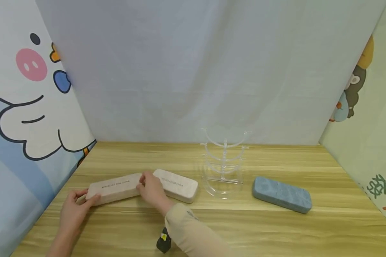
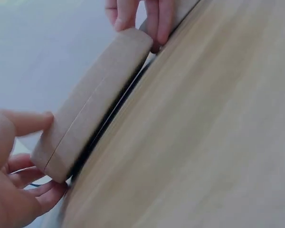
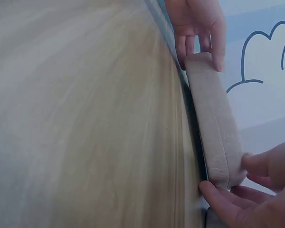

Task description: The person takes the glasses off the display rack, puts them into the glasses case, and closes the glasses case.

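A pale beige glasses case [image 1: 114,189] with lettering on its lid lies at the left of the table, its right end angled toward the back. My left hand [image 1: 74,210] grips its left end, thumb [image 2: 33,122] on the lid's edge and fingers at the underside. At the other end my right hand [image 1: 152,189] pinches the case between thumb and fingers. In the right wrist view a thin seam runs along the closed case [image 3: 216,123], and a dark gap shows beneath it. A second pale glasses case [image 1: 177,185] lies just right of my right hand, partly hidden by it.
Right of the pale cases stands a clear plastic rack [image 1: 224,167] with curved tiers. A blue glasses case [image 1: 281,194] lies farther right on the wooden table [image 1: 276,232]. Beside my right sleeve is a small black object [image 1: 164,242]. A grey-white curtain [image 1: 180,71] closes off the back.
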Motion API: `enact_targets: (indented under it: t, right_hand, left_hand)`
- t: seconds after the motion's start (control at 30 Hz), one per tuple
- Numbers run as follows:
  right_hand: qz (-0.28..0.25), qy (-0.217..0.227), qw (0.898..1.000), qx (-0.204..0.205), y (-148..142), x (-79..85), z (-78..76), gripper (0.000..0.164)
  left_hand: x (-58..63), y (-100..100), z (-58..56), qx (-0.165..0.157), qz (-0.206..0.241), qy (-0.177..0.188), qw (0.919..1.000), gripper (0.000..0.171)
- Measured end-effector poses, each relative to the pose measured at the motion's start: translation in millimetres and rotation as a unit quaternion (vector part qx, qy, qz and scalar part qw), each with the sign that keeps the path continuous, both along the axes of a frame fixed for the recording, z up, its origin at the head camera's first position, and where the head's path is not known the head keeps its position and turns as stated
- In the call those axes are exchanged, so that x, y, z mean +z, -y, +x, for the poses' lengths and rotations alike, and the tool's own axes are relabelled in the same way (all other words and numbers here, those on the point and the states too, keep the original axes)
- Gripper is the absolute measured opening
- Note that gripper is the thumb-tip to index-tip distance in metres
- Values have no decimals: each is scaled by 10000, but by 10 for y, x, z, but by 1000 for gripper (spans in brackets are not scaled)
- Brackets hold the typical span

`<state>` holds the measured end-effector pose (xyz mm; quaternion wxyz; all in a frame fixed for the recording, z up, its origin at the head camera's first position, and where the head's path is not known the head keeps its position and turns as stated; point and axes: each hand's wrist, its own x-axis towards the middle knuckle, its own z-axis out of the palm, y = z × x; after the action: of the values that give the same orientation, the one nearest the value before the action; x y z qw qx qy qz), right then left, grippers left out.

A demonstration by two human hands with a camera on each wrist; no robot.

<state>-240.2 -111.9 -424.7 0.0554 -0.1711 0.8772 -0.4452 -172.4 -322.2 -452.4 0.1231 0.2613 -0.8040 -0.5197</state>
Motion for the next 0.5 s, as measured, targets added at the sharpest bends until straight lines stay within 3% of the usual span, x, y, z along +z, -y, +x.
enact_targets:
  t: [0.2,0.37,0.5]
  right_hand:
    - [377,-239,9990,-1,-3,-3,-9,9]
    - [407,-380,9983,154,-41,-8,16,9]
    - [113,-308,9990,290,-119,-10,72,10]
  left_hand:
    - [12,12,1,-355,-589,265,9973,60]
    - [22,-67,-4,-377,-500,115,9980,55]
    - [44,-120,15,-303,-566,171,9978,51]
